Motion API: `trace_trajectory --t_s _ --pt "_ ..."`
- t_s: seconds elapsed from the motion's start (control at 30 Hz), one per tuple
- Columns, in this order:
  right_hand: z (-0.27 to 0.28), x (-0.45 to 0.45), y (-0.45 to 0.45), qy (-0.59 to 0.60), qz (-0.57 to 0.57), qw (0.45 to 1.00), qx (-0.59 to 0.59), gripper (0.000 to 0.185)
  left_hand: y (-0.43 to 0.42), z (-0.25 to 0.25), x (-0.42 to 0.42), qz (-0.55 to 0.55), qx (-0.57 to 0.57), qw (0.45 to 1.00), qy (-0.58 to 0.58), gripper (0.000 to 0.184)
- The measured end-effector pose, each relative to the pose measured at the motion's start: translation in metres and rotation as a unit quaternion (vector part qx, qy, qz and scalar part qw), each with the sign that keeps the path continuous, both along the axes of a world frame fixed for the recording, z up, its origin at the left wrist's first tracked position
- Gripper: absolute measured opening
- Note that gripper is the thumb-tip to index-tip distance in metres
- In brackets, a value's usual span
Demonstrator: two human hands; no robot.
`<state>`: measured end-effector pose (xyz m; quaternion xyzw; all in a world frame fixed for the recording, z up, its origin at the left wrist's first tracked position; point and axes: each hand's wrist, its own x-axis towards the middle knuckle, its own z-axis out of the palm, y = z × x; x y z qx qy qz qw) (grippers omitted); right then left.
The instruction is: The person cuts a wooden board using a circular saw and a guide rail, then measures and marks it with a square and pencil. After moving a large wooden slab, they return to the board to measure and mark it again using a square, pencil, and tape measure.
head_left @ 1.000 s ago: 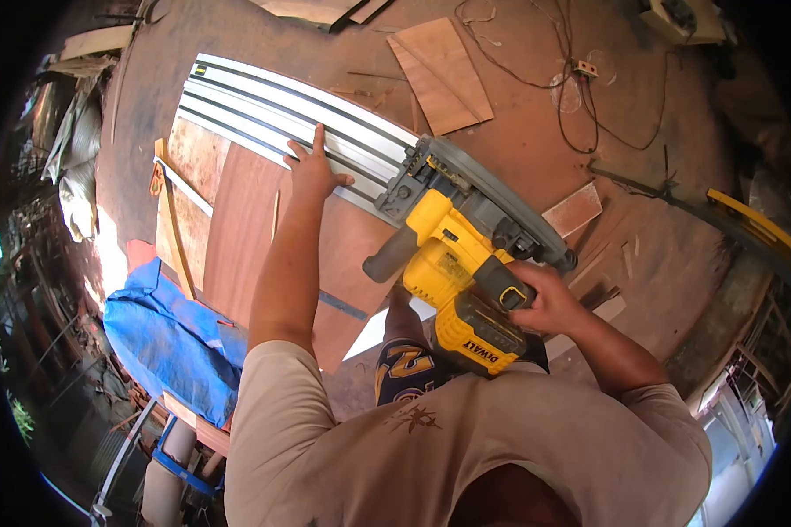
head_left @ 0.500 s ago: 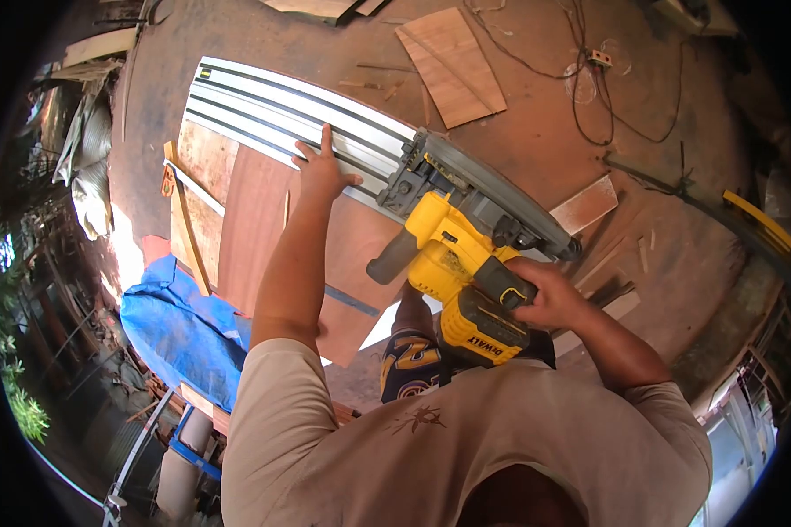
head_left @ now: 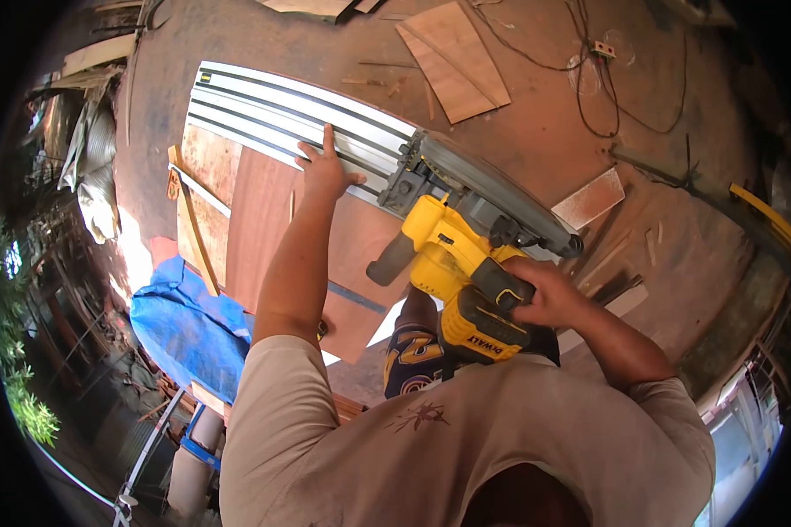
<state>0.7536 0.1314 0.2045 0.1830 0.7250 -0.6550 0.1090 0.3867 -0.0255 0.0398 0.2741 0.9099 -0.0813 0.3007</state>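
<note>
My right hand [head_left: 545,294] is wrapped round the rear handle of a yellow and black track saw [head_left: 453,250]. The saw sits on the near right end of a silver guide rail [head_left: 264,110] with black strips. Fingers spread, my left hand [head_left: 325,171] lies flat on the rail, left of the saw. Beneath the rail is a reddish-brown wooden sheet [head_left: 259,220]. The saw's blade is hidden inside its housing.
A blue tarp [head_left: 189,321] lies at the left, beside a thin wooden strip [head_left: 198,241]. Farther off are a plywood piece [head_left: 455,61] and a power outlet with cables [head_left: 603,50]. A reddish block [head_left: 589,198] and wood scraps lie to the right.
The view has shifted slightly, so the floor items appear farther right. My hands keep the same hold on the saw and the same place on the rail.
</note>
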Motion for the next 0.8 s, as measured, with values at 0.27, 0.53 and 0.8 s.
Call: trace_trajectory --t_s 0.27,0.53,0.8 --pt "0.008 -0.006 0.001 -0.011 0.008 1.0 -0.003 0.051 0.007 0.008 0.006 0.0 -0.001 1.0 0.001 0.137" --pt "0.009 -0.004 0.0 -0.02 0.016 0.999 0.04 0.049 0.01 0.012 0.005 0.025 -0.011 0.999 -0.037 0.135" --pt "0.013 -0.008 -0.001 -0.039 0.013 0.998 0.048 0.048 0.007 0.013 0.001 0.024 -0.004 0.999 -0.04 0.134"
